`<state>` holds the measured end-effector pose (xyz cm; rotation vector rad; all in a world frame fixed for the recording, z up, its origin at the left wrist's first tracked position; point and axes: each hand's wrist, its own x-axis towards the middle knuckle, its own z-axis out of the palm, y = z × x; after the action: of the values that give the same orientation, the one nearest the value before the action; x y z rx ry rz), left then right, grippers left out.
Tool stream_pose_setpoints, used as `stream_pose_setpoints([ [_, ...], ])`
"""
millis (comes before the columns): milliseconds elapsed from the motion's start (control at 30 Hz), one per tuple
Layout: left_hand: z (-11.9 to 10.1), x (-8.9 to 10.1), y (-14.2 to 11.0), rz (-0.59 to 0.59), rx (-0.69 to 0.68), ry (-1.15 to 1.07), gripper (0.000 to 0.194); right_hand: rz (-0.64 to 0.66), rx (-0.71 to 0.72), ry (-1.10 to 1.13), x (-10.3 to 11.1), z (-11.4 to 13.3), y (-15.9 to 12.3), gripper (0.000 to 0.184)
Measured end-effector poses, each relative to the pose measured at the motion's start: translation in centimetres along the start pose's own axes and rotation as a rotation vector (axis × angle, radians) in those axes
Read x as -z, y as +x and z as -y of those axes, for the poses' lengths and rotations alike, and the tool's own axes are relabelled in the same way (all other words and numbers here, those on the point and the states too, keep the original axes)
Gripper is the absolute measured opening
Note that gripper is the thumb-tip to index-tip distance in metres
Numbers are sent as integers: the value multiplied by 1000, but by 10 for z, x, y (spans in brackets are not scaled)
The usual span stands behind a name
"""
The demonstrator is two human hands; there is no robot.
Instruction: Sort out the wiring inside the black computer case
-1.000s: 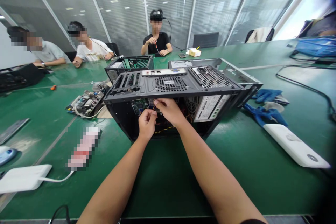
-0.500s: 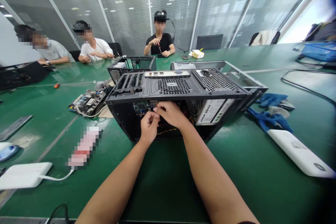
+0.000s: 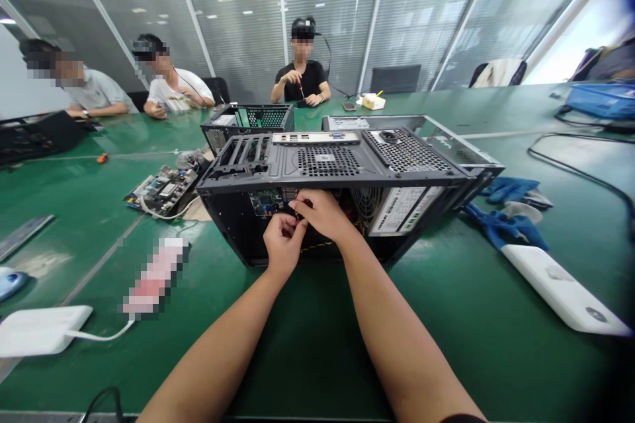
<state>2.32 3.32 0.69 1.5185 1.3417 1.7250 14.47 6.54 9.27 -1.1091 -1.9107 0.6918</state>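
A black computer case [image 3: 268, 172] stands in front of me with its open side toward me. Through that side show a blue-green circuit board [image 3: 264, 203], a power supply with a white label [image 3: 404, 210] and black-and-yellow wires [image 3: 317, 248]. My left hand [image 3: 284, 241] is at the opening, thumb and fingers pinched on thin wires. Just above it and to the right, my right hand [image 3: 317, 211] reaches inside, fingers closed on the same wires. Both hands nearly touch. The wire ends are hidden by my fingers.
Another case frame [image 3: 248, 117] and a metal case [image 3: 431, 125] stand behind. To the left lie a motherboard [image 3: 166, 190] and a white power bank [image 3: 44, 330]. Blue gloves [image 3: 516, 228] and a long white device [image 3: 560, 287] lie right. Several people sit across the table.
My left hand has shifted slightly down and its fingers have turned a little. My right hand stays almost in place at the wires. The view has moved slightly.
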Motion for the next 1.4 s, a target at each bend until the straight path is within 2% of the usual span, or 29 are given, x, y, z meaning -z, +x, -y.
stream_pose_setpoints([
  [233,5,0,1,40,75,-76,24,23,28,0,1,-2,1,32],
  [433,8,4,8,157,169,-207,27,47,37,-17,4,-3,1,33],
  [667,5,17,19,334,414,-611,32,78,32,7,4,-1,1,31],
  [767,4,19,21,359,483,-707,35,75,23,22,2,0,1,33],
  [867,4,18,22,350,483,-719,35,56,9,19,2,2,0,32],
  [1000,3,18,23,341,415,-639,33,45,-1,-4,3,3,0,31],
  [1200,6,19,26,305,333,-531,29,40,-2,-85,2,5,-2,20],
  [1400,12,19,27,292,328,-548,27,35,-16,-183,0,7,-1,24],
])
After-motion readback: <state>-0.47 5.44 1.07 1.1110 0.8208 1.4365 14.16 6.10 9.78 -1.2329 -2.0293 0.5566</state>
